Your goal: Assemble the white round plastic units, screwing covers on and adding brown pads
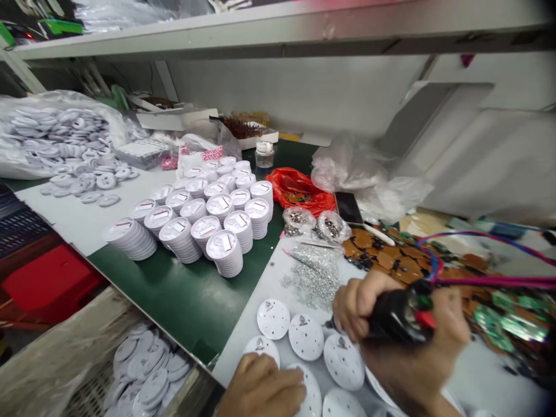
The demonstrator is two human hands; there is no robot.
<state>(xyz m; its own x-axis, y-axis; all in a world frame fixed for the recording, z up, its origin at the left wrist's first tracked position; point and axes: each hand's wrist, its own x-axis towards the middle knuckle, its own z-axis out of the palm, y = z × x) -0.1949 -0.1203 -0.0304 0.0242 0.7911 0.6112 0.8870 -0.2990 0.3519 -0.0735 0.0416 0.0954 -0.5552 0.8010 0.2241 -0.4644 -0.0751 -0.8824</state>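
My right hand (369, 307) is wrapped round a black powered screwdriver (399, 315) with a red button, its bit pointing left above the white discs. Blue and red lines (434, 260) run from its back end to the right. Low in the view, my left hand (263, 388) has its fingers curled together over the white round discs, partly covering one disc (310, 391); what lies under the fingers is hidden. Several more discs, dotted with small holes, lie close together, among them one (306, 337) between the hands. Small silver screws (315, 275) lie heaped just beyond.
Stacks of white round parts (223, 249) stand left on the green mat (174, 295). Behind the screws are small bags of metal parts (299, 220) and a red bag (299, 188). Brown circuit boards (391, 258) spread to the right. A shelf (282, 32) crosses above.
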